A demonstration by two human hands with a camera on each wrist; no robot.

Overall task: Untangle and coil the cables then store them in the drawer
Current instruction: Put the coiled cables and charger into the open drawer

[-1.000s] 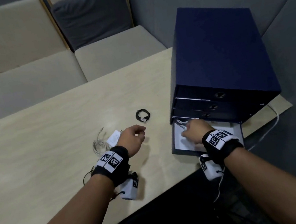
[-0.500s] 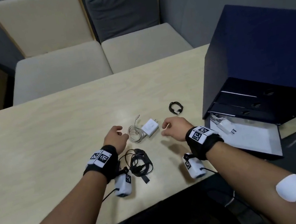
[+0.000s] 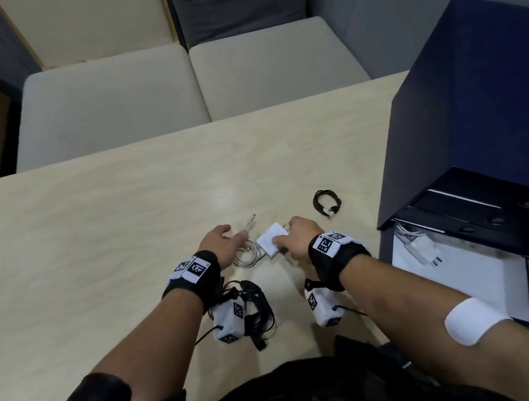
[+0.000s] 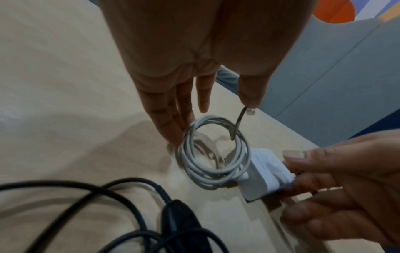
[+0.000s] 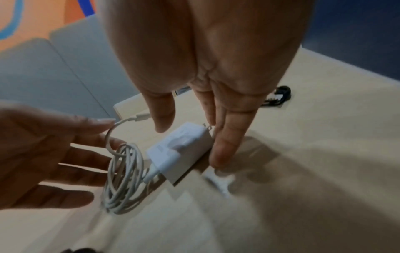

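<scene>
On the pale table (image 3: 87, 228), seen from the head camera, both hands met over a coiled white cable (image 3: 247, 255) and its white charger block (image 3: 271, 242). The left hand (image 3: 220, 247) lay at the coil's left side, the right hand (image 3: 298, 238) on the block. A small coiled black cable (image 3: 326, 202) lay apart, toward the dark blue drawer unit (image 3: 483, 103), whose bottom drawer (image 3: 459, 277) stood pulled out with a white charger (image 3: 419, 246) inside. A black cable tangle (image 3: 257, 309) sat near the table's front edge, under the left wrist.

From the left wrist, the left hand (image 4: 186, 71) hung with straight, relaxed fingers (image 4: 168, 123) touching the coil's (image 4: 212, 154) rim, gripping nothing. The right hand (image 4: 337, 188) pinched the block (image 4: 266, 176) between thumb and fingers. The black tangle (image 4: 173, 222) filled the near foreground.

From the right wrist, the right hand (image 5: 205, 59) had thumb and fingers closed on opposite sides of the block (image 5: 181, 152), which rested on the table. The left hand (image 5: 43, 154) was spread flat beside the coil (image 5: 125, 179).
</scene>
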